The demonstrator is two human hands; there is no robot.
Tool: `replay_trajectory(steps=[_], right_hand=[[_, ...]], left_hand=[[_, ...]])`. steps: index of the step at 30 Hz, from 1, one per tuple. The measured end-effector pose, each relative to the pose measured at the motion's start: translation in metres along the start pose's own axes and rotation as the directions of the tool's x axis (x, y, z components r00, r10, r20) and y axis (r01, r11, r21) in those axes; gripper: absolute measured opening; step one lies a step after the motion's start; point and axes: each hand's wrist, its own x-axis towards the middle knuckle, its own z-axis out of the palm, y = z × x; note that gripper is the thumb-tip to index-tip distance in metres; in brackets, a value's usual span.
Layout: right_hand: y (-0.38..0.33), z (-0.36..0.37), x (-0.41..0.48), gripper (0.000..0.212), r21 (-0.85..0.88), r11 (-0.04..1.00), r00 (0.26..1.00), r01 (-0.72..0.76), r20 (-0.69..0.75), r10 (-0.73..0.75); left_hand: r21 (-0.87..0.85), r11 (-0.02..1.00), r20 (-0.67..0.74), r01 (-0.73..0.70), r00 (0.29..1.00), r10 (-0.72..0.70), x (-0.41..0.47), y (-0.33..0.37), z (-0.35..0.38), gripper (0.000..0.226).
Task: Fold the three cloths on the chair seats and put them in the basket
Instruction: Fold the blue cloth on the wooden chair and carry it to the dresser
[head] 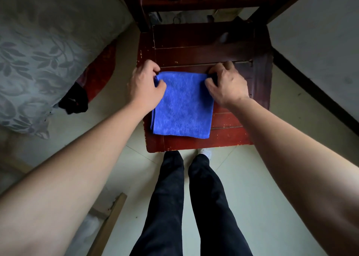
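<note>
A blue cloth (pixel 182 108) lies folded into a layered rectangle on the dark red wooden chair seat (pixel 204 47), near the seat's front edge. My left hand (pixel 146 86) pinches the cloth's far left corner between thumb and fingers. My right hand (pixel 226 84) pinches the far right corner the same way. Both hands hold the far edge low, at the seat. No basket and no other cloth is in view.
The chair's backrest (pixel 204 1) rises at the top. A bed with a grey leaf-patterned cover (pixel 38 51) stands at the left, a black garment (pixel 74 100) hanging at its corner. My legs in black trousers (pixel 186 207) stand on the pale tiled floor before the chair.
</note>
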Motion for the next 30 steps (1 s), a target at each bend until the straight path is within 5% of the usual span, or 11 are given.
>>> replay_trajectory(steps=[5, 10, 22, 26, 30], right_hand=[[-0.009, 0.017, -0.018, 0.038, 0.184, 0.957, 0.968, -0.225, -0.072, 0.241], [-0.019, 0.036, -0.044, 0.048, 0.390, 0.783, 0.856, -0.485, 0.029, 0.516], [0.000, 0.032, -0.063, 0.053, 0.612, 0.617, 0.868, -0.495, 0.326, 0.374], [0.018, 0.008, -0.075, 0.028, 0.686, 0.534, 0.870, -0.494, 0.379, 0.316], [0.030, -0.029, -0.095, 0.024, 0.750, 0.486, 0.893, -0.448, 0.362, 0.265]], left_hand=[[-0.052, 0.944, -0.012, 0.326, 0.945, -0.327, 0.000, -0.001, 0.012, 0.034], [-0.141, 0.847, 0.095, 0.512, 0.859, -0.503, -0.021, 0.008, 0.024, 0.044], [-0.334, 0.704, 0.474, 0.627, 0.757, -0.449, -0.037, 0.021, 0.024, 0.033], [-0.344, 0.618, 0.584, 0.707, 0.677, -0.448, -0.042, 0.024, 0.014, 0.059], [-0.434, 0.572, 0.642, 0.696, 0.684, -0.346, -0.056, 0.056, -0.005, 0.046]])
